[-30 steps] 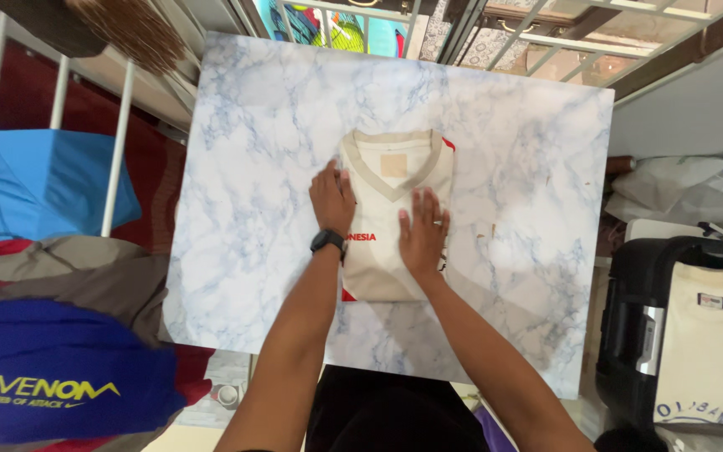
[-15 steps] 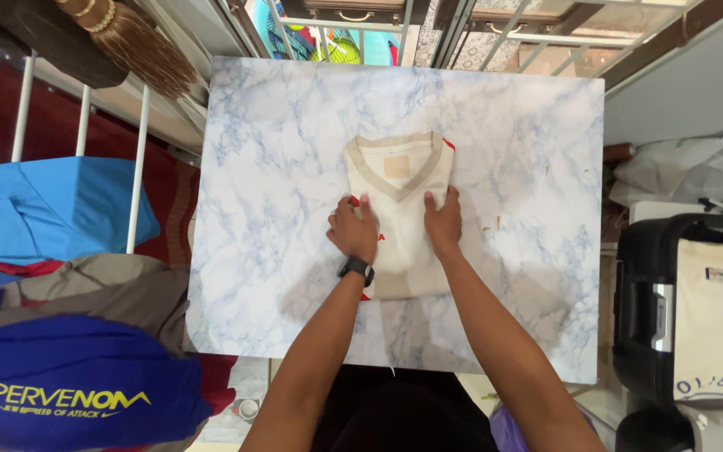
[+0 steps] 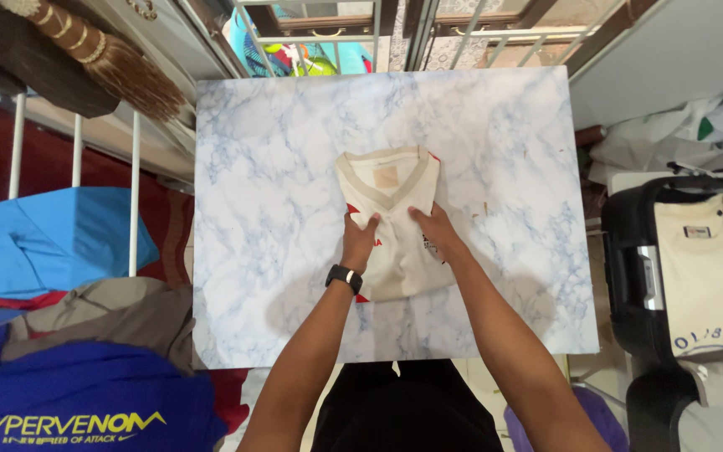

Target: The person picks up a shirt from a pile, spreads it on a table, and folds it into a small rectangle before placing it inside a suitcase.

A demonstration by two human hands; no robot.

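A view from above shows a person's two bare arms reaching over a marble-patterned tabletop point(image 3: 261, 251). A cream folded shirt point(image 3: 391, 219) with a beige V-neck collar lies near the middle of the tabletop, collar toward the far edge. The left hand point(image 3: 360, 237), with a black watch point(image 3: 343, 277) on its wrist, curls its fingers over the shirt's left side; the right hand point(image 3: 434, 229) grips the right side, so both hands pinch fabric at the shirt's midline. The folding looks close to finished: this appears to be the step of doubling the shirt over, which would call for lifting both sides evenly. Beyond the tabletop's left edge lie blue clothes point(image 3: 60, 234); past the right edge stands an open suitcase point(image 3: 629, 268).
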